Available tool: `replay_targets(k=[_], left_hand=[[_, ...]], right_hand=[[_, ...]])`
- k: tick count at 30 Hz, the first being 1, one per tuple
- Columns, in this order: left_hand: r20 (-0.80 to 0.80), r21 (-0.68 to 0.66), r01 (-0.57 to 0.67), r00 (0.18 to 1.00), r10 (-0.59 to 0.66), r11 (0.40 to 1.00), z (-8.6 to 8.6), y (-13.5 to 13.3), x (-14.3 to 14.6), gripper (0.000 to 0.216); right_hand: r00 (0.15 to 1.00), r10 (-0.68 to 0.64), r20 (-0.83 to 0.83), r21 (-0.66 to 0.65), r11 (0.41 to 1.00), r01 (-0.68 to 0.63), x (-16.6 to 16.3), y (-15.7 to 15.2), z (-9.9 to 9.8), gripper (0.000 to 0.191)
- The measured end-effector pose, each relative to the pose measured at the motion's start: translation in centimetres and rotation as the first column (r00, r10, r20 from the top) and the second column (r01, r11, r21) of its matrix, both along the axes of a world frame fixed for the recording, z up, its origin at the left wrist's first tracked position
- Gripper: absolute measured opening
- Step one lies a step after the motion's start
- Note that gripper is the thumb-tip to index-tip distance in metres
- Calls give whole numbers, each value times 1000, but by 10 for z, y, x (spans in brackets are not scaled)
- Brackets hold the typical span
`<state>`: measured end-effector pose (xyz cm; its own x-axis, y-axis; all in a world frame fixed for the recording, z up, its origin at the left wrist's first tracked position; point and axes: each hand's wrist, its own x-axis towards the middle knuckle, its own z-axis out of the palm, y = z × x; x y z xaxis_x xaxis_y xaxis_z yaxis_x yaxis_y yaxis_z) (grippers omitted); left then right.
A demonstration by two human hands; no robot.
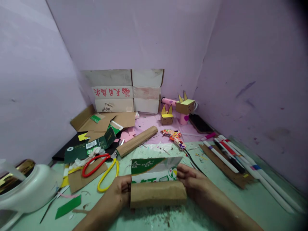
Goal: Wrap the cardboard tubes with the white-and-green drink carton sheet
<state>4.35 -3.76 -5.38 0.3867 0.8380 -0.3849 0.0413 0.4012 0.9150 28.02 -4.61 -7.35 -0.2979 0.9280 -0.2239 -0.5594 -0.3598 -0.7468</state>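
Near centre, over the green tabletop (149,151), left hand (121,192) and right hand (192,180) clamp opposite ends of a printed cardboard sheet (158,194); near part rolled brown-side out, printed flap standing behind. Scissors (114,155) just left; cardboard tube (137,141) beyond, glue gun (177,141) right of tube, markers (222,155) farther right.

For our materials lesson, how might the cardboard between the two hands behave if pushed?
The cardboard is probably light, since its printed panel looks thin. Its curved brown part may resist bending lengthwise but could dent if pressed.
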Motion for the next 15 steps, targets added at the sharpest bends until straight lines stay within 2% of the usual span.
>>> replay_targets(k=[3,6,8,10,12,13,15], left_hand=[[28,26,-101,995,101,995,-7,2,-4,29],[150,0,-245,959,242,970,-7,7,-9,40],[272,-65,-322,905,327,945,-2,10,-11,50],[389,-109,-367,840,379,924,3,12,-10,63],[451,-96,-376,809,377,922,2,11,-6,76],[449,-74,-365,819,357,928,-1,9,-2,83],[404,-14,-321,865,299,947,-12,6,8,95]], right_hand=[[983,-137,122,36,990,133,1,-2,-2,34],[928,-111,356,182,982,48,4,-7,4,37],[825,-144,547,205,978,35,3,-11,7,32],[702,-226,675,186,973,134,-1,-13,6,30],[601,-346,720,219,936,276,-9,-15,0,33],[562,-410,718,270,909,319,-13,-16,-4,37],[521,-508,686,398,861,316,-22,-18,-14,45]])
